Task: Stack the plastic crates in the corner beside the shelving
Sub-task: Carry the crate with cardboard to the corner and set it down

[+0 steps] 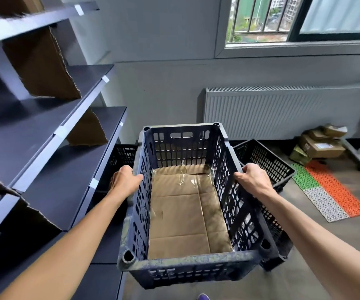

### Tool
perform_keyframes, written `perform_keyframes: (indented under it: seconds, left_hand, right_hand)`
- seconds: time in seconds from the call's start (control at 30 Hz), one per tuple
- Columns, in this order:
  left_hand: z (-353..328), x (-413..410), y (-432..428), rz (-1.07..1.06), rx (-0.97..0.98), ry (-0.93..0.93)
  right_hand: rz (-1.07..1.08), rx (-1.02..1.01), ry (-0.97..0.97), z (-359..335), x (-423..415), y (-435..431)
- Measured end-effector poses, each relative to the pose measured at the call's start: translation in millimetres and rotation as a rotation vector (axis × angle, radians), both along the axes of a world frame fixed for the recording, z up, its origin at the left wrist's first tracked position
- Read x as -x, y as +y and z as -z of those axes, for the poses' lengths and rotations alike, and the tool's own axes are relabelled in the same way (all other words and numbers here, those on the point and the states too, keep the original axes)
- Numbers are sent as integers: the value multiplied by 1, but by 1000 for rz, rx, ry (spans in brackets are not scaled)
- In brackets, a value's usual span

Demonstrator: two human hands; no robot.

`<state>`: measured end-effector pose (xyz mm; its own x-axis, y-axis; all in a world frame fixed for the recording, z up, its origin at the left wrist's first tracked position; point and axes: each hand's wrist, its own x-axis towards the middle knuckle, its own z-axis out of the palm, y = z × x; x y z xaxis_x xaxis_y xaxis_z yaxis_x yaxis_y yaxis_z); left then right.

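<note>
Two hands carry a dark slatted crate (187,204) at waist height beside the shelving (51,135): our left hand (125,180) clenched over its left rim, our right hand (253,177) over the right. It looks rigid and probably light; the long rims suit gripping. Flattened cardboard (185,215) lines its floor. A second crate (265,163) sits on the floor behind, apparently empty, and another (123,155) waits in the corner.
</note>
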<state>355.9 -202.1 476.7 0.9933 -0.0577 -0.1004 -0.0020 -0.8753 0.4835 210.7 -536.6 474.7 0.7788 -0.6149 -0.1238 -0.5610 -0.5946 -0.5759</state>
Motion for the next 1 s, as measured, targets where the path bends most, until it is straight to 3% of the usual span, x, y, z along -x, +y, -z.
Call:
perform_keyframes:
  seconds: [0.3,0.8,1.0]
  left_hand:
    - [1,-54,-15,-31,0,-14]
    - [30,-225,-6,48,-7,72]
    - [23,-273,-19,64,-5,28]
  right_hand:
    - [5,27,-18,3,-60,-16]
    - [42,54,83,16,-205,2]
    - [34,81,95,17,-250,-10]
